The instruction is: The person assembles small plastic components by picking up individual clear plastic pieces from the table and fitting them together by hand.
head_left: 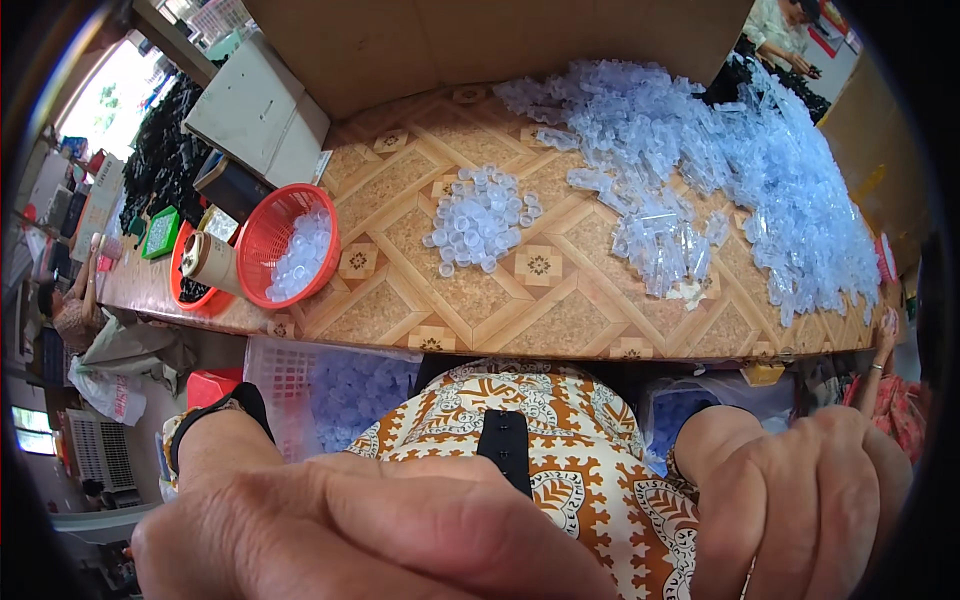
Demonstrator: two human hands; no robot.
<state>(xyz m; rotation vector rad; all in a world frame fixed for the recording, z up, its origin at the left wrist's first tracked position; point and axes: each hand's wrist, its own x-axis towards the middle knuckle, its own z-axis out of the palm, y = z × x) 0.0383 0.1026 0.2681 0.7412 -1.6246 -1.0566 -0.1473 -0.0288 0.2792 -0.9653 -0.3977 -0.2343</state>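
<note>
A tabletop [565,320] printed with a wood-look lattice and small flower squares spreads out under a tall brown cardboard panel [480,40] at its back. On the left, a pale carton [250,110] leans at a tilt beside a heap of black pieces [160,160], with a small green tray [160,232] near the heap. Beyond lie a grey-green cloth [140,348] and a white bag [112,395]. A bright window [110,100] shows at upper left. Co-workers sit at far left [75,312] and upper right [780,35].
</note>
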